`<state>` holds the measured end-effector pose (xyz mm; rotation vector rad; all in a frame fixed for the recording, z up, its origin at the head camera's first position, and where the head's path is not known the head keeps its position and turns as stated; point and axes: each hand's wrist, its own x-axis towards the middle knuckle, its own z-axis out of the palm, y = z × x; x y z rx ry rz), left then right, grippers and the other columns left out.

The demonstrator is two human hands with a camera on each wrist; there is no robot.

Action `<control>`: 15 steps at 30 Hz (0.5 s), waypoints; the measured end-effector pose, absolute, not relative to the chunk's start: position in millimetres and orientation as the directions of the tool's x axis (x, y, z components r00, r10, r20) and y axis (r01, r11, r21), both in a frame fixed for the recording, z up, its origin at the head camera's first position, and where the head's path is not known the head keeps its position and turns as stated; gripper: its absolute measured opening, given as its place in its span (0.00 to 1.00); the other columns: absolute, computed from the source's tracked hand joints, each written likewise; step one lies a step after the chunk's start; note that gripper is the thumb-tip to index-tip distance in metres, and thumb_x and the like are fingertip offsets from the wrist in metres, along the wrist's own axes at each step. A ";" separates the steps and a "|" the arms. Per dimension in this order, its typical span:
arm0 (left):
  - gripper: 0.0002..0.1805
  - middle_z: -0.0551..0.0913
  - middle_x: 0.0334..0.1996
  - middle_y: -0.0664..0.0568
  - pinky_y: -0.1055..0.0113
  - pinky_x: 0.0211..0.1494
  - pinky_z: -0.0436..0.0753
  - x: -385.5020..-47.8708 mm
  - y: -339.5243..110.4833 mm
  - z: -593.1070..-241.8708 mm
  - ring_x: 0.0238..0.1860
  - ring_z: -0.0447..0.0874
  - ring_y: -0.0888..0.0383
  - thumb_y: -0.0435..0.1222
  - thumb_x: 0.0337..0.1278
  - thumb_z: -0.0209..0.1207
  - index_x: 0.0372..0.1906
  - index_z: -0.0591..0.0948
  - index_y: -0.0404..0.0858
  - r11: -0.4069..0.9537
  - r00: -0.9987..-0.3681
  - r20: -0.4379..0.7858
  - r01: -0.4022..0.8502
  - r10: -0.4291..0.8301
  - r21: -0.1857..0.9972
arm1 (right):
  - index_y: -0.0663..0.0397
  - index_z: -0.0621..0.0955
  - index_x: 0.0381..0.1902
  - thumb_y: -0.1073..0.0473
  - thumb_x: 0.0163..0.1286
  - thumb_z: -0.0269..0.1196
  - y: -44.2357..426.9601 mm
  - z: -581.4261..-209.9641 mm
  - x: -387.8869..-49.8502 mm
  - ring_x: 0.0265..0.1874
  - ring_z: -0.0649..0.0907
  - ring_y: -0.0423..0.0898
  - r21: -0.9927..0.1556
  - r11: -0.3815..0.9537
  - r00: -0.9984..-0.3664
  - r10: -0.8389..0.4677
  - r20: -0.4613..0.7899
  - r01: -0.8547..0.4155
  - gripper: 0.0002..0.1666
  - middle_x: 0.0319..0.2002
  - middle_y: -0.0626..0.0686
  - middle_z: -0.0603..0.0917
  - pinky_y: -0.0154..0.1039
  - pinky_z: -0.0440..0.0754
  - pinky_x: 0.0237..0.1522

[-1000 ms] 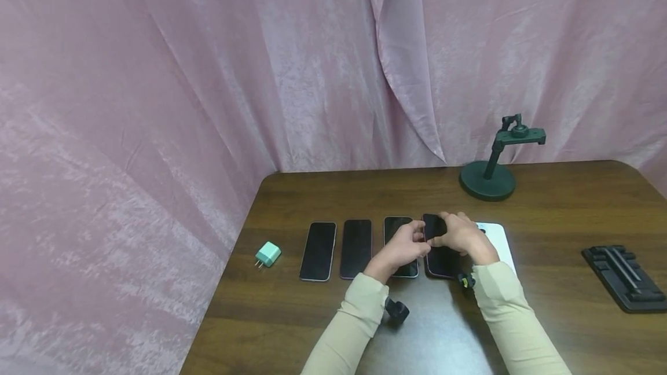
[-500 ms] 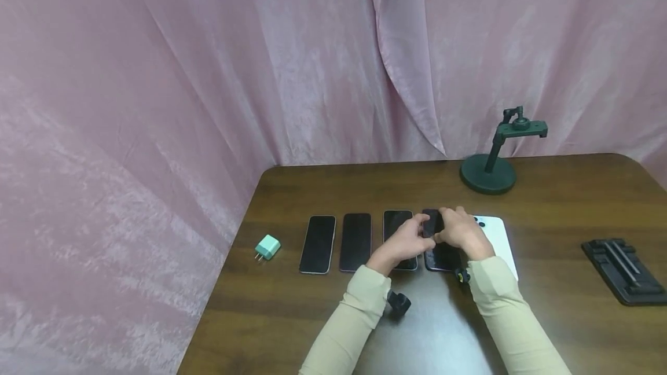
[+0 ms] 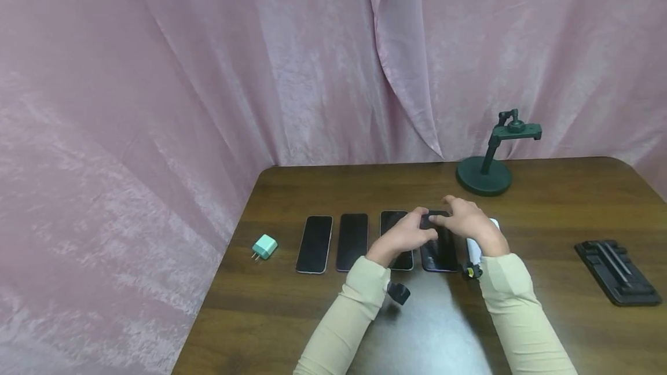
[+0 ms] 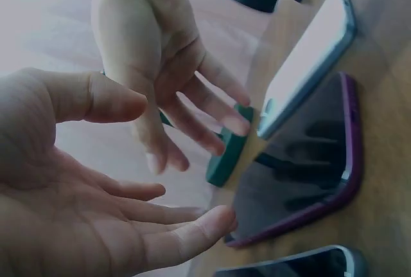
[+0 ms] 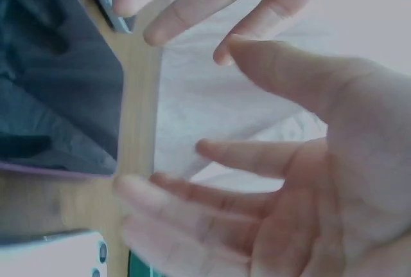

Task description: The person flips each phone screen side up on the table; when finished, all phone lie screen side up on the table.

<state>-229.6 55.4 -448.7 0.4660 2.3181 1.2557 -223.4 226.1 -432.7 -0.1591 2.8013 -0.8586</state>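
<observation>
My left hand [image 3: 402, 237] hovers over the gap between a dark phone [image 3: 403, 261] and a purple-edged phone [image 3: 439, 254], fingers extended and nothing held. Across from it, my right hand [image 3: 468, 225] hangs above the purple-edged phone's right side with fingers spread. In the left wrist view, the purple-edged phone [image 4: 302, 161] lies screen up on the wood, apart from both hands. Beside it lies a white phone [image 4: 308, 65], back up; my right hand and sleeve hide part of it in the head view. The right wrist view shows nothing in my right hand [image 5: 321, 161].
Two more dark phones [image 3: 315, 245] [image 3: 352, 242] lie in the row to the left. Farther left is a mint green charger plug [image 3: 264, 246]. A dark green stand [image 3: 484, 175] stands at the back, and a folded black stand [image 3: 618, 272] lies at right.
My right hand has let go of the purple-edged phone, lifted and moved slightly right, its fingers spreading. My left hand has drawn back from that phone's edge and straightened its fingers.
</observation>
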 end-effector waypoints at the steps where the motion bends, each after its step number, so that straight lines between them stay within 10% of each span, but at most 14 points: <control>1: 0.36 0.74 0.67 0.39 0.58 0.65 0.75 -230.0 57.2 -446.5 0.66 0.73 0.49 0.35 0.61 0.61 0.73 0.65 0.32 0.519 -0.835 -0.222 0.086 0.503 0.851 | 0.81 0.65 0.66 0.50 0.73 0.62 229.3 -430.6 -221.7 0.57 0.75 0.75 -0.585 0.809 -0.976 -0.171 -0.136 -0.060 0.41 0.59 0.80 0.73 0.67 0.77 0.53; 15: 0.35 0.73 0.67 0.44 0.71 0.55 0.80 -222.8 87.7 -443.1 0.64 0.78 0.48 0.27 0.62 0.62 0.73 0.64 0.38 0.290 -0.829 0.127 0.329 0.545 0.899 | 0.74 0.69 0.66 0.59 0.75 0.61 266.8 -431.2 -201.5 0.58 0.78 0.71 -0.771 0.628 -0.994 -0.074 0.077 -0.106 0.30 0.60 0.75 0.76 0.65 0.78 0.53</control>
